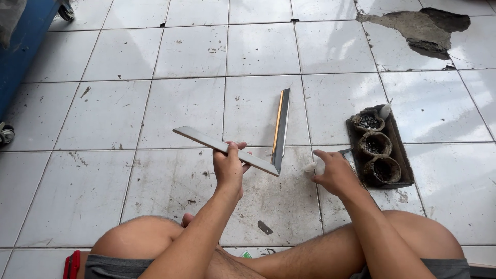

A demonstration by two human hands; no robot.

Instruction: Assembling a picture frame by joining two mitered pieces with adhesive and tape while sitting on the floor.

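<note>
A person sits cross-legged on a white tiled floor, stained and open toward its far edge, where the widest bare run of tiles lies. At the floor's far right corner a broken patch shows grey underlayer; at the far left edge a blue wheeled cart closes that side, one caster near the left margin. Just right of the hands a dark tray with three blackened round cups hems in the right side, a small white nozzle at its far end. The left hand is clamped on an L-shaped metal frame piece — two mitred strips joined at a corner, held raised over the floor in front of the knees, one strip pointing left, the other away. The right hand, low beside the tray, is curled round a small white bottle — its tip near the frame's corner. A small dark metal scrap lies on the tile between the shins
</note>
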